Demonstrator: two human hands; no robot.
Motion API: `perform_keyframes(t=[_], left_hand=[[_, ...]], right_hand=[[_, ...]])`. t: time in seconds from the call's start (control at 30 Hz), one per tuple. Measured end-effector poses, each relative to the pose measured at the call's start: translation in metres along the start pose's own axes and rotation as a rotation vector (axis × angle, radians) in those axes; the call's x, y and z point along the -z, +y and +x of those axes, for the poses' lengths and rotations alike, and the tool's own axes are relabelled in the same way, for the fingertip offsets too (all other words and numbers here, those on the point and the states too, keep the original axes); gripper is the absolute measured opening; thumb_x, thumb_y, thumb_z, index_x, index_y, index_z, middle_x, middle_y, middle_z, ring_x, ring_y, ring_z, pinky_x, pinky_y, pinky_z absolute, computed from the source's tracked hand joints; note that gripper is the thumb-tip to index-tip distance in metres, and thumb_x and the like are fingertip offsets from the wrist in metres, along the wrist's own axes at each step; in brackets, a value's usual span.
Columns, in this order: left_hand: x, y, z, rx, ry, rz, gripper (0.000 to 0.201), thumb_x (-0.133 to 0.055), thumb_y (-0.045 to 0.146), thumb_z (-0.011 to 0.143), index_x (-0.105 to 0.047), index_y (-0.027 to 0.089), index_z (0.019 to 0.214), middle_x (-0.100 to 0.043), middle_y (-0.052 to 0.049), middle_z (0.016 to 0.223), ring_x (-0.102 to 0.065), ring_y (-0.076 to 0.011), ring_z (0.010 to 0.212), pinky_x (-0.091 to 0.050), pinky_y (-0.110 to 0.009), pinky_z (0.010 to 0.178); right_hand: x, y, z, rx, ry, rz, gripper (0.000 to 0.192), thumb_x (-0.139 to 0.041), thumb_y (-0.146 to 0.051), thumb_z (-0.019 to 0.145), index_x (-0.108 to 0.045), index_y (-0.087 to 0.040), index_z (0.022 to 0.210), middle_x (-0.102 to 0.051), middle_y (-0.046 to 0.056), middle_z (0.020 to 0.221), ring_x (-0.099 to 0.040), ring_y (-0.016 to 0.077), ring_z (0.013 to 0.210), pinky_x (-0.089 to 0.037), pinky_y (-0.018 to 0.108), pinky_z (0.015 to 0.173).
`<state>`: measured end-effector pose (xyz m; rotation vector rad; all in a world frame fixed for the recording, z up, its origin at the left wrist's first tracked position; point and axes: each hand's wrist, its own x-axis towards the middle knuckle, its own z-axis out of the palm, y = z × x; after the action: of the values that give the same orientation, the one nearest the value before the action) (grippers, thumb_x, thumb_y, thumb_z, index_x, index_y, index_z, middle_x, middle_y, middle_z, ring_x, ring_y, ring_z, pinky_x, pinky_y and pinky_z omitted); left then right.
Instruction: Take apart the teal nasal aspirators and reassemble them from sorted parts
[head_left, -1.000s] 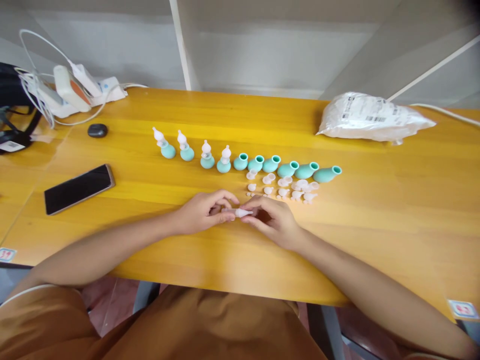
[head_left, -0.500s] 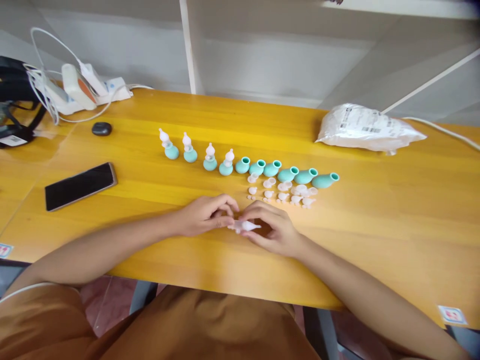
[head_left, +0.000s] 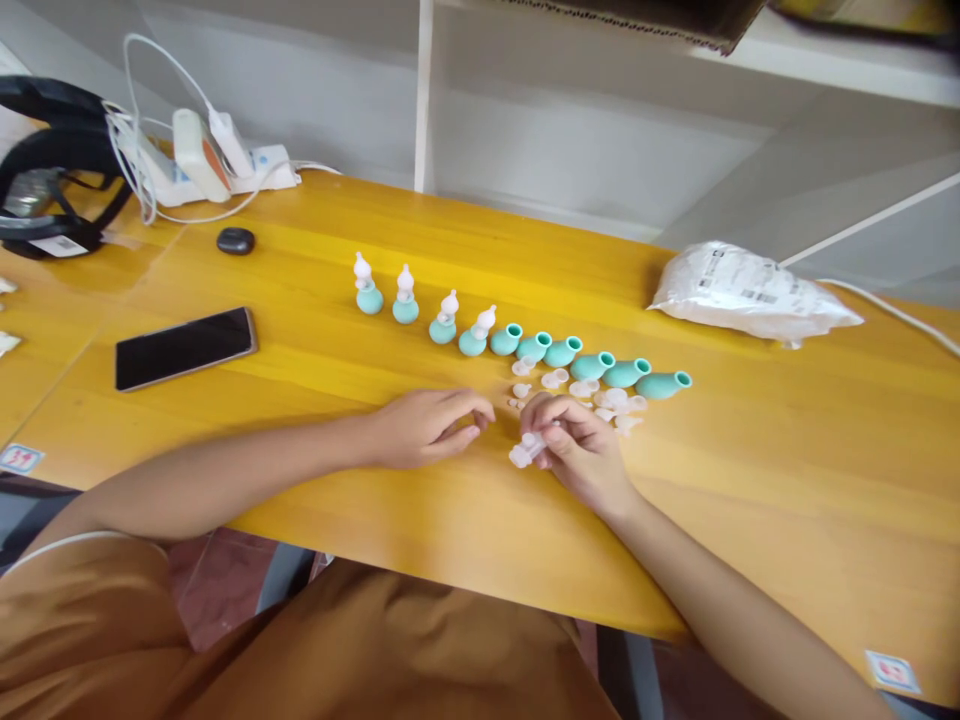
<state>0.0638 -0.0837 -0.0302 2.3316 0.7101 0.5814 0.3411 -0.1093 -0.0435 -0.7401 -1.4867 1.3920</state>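
Note:
My right hand (head_left: 581, 450) pinches a small translucent plastic nozzle (head_left: 527, 452), its wider end sticking out to the left. My left hand (head_left: 435, 425) hovers to the left of it, thumb and fingers apart, with nothing in it. Beyond the hands, a slanting row of teal rubber bulbs (head_left: 665, 385) lies on the table with open mouths. Left of these stand several teal bulbs fitted with pale tips (head_left: 406, 283), which look like nasal aspirators. Small translucent parts (head_left: 555, 379) sit in front of the open bulbs, some hidden by my right hand.
On the left of the wooden table (head_left: 315, 530) lie a phone (head_left: 186, 348) and a small black case (head_left: 235, 240). Behind them are a white power strip (head_left: 270, 168) with cables and a black strapped object (head_left: 60, 170). A white plastic package (head_left: 754, 292) sits back right.
My hands have come apart. The nozzle has turned in my right hand, its wide end now pointing lower left, and my left hand has let go. The camera view has shifted.

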Motion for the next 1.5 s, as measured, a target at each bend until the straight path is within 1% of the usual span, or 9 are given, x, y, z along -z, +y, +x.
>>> perform_keyframes(t=[0.1,0.17,0.3,0.4,0.53,0.8,1.0,1.33,1.5], left_hand=[[0.007,0.012,0.005,-0.104,0.049,0.388,0.027,-0.049,0.017,0.108,-0.068,0.015,0.127,-0.068,-0.019,0.151,-0.075,-0.0271,0.116,-0.059,-0.04,0.097],[0.015,0.024,0.012,-0.092,0.042,0.588,0.03,-0.048,0.015,0.107,-0.068,0.012,0.129,-0.061,-0.021,0.161,-0.074,-0.0298,0.121,-0.06,-0.042,0.098],[0.027,0.047,0.035,0.031,-0.015,0.838,0.041,-0.043,0.012,0.107,-0.063,0.007,0.143,-0.052,-0.024,0.17,-0.077,-0.0264,0.11,-0.061,-0.036,0.083],[0.031,0.057,0.053,0.077,-0.082,0.946,0.043,-0.037,0.008,0.108,-0.067,0.004,0.138,-0.055,-0.026,0.165,-0.079,-0.0261,0.097,-0.059,-0.038,0.073],[0.031,0.059,0.072,0.097,-0.157,1.018,0.043,-0.037,0.005,0.107,-0.071,0.002,0.132,-0.058,-0.029,0.159,-0.078,-0.0271,0.087,-0.056,-0.039,0.065],[0.034,0.057,0.091,0.164,-0.212,1.035,0.034,-0.045,0.005,0.106,-0.074,0.003,0.121,-0.068,-0.025,0.137,-0.075,-0.0268,0.091,-0.052,-0.036,0.07],[0.044,0.054,0.103,0.191,-0.213,0.986,0.031,-0.046,0.008,0.108,-0.077,0.007,0.113,-0.069,-0.02,0.134,-0.072,-0.0236,0.089,-0.052,-0.035,0.074],[0.044,0.052,0.103,0.16,-0.249,1.06,0.034,-0.043,0.01,0.113,-0.076,0.007,0.113,-0.071,-0.016,0.121,-0.067,-0.0207,0.079,-0.042,-0.034,0.063],[0.043,0.048,0.09,0.069,-0.149,0.934,0.034,-0.041,0.009,0.114,-0.076,0.008,0.112,-0.072,-0.016,0.123,-0.066,-0.0201,0.079,-0.047,-0.034,0.068]], right_hand=[[-0.009,0.0,-0.004,0.002,-0.088,0.04,0.029,-0.081,-0.047,0.106,-0.069,-0.021,0.097,-0.071,0.003,0.093,-0.064,0.011,0.058,-0.057,0.023,0.049],[-0.012,0.0,-0.007,-0.002,-0.145,0.054,0.026,-0.081,-0.043,0.106,-0.07,-0.021,0.097,-0.071,0.004,0.094,-0.067,0.012,0.062,-0.06,0.023,0.052],[-0.014,-0.002,-0.012,-0.008,-0.193,0.06,0.027,-0.081,-0.044,0.105,-0.071,-0.02,0.096,-0.071,0.005,0.095,-0.069,0.0132,0.066,-0.061,0.023,0.053],[-0.013,-0.002,-0.014,-0.004,-0.195,0.05,0.027,-0.082,-0.044,0.105,-0.071,-0.02,0.096,-0.07,0.005,0.096,-0.069,0.0129,0.066,-0.061,0.023,0.053],[-0.011,-0.003,-0.013,0.092,-0.225,-0.073,0.025,-0.08,-0.041,0.107,-0.073,-0.02,0.095,-0.071,0.006,0.096,-0.068,0.0134,0.068,-0.061,0.024,0.057],[-0.008,-0.005,-0.005,0.264,-0.264,-0.224,0.023,-0.078,-0.041,0.109,-0.074,-0.021,0.097,-0.074,0.006,0.093,-0.071,0.0162,0.077,-0.06,0.029,0.07],[-0.006,-0.003,-0.003,0.278,-0.261,-0.239,0.025,-0.078,-0.042,0.108,-0.074,-0.02,0.096,-0.076,0.006,0.091,-0.072,0.0168,0.077,-0.059,0.029,0.069],[-0.005,-0.005,-0.003,0.257,-0.285,-0.272,0.026,-0.076,-0.042,0.11,-0.074,-0.019,0.097,-0.076,0.005,0.089,-0.071,0.0165,0.077,-0.058,0.027,0.07],[-0.005,-0.004,-0.003,0.235,-0.287,-0.281,0.028,-0.074,-0.044,0.11,-0.074,-0.019,0.098,-0.076,0.006,0.093,-0.071,0.0163,0.078,-0.059,0.027,0.071]])
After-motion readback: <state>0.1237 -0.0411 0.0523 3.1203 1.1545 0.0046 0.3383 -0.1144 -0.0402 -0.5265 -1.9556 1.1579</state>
